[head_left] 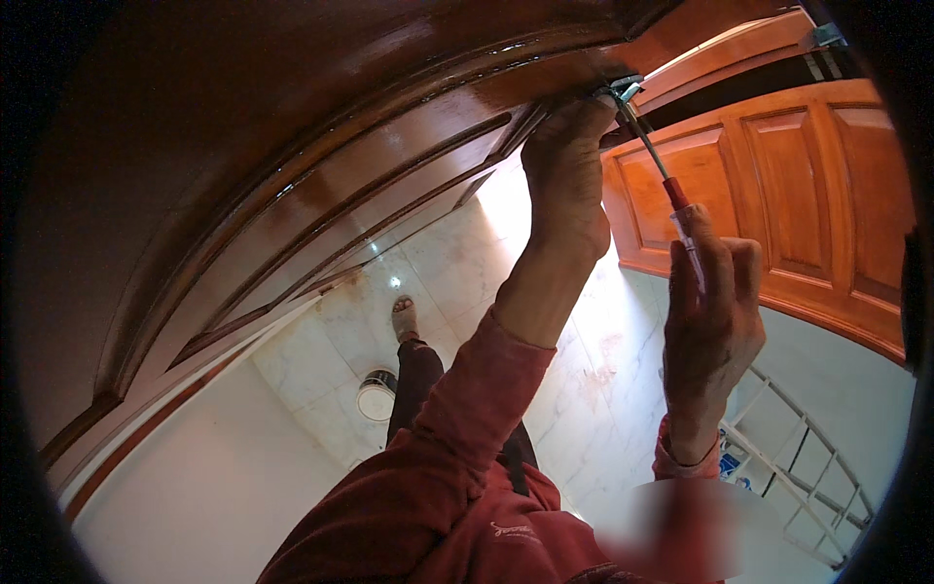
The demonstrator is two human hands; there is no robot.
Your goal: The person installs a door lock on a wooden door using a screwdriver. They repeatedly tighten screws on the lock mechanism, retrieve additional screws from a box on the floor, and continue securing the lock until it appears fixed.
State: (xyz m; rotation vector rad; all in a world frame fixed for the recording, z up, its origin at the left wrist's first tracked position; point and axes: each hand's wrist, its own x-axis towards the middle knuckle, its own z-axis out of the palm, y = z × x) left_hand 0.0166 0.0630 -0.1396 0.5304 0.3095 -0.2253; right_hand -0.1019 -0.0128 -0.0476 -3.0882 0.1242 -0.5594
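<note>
My right hand (715, 311) grips the handle of a screwdriver (671, 185), part red and part clear. Its metal shaft slants up to a small metal hinge (628, 90) at the edge of a dark, glossy wooden door panel (389, 127). Up at that edge is my left hand (574, 161), its fingers closed about the hinge beside the screwdriver's tip. The far fingers of the left hand are partly hidden, and so is where the tip meets the hinge.
On the right hangs an orange-brown panelled door (788, 195), with another metal fitting (829, 37) above it. Below stand a white metal ladder (798, 467) and a bucket (376, 397) near my foot (405, 317), on a marble-look tiled floor (438, 263).
</note>
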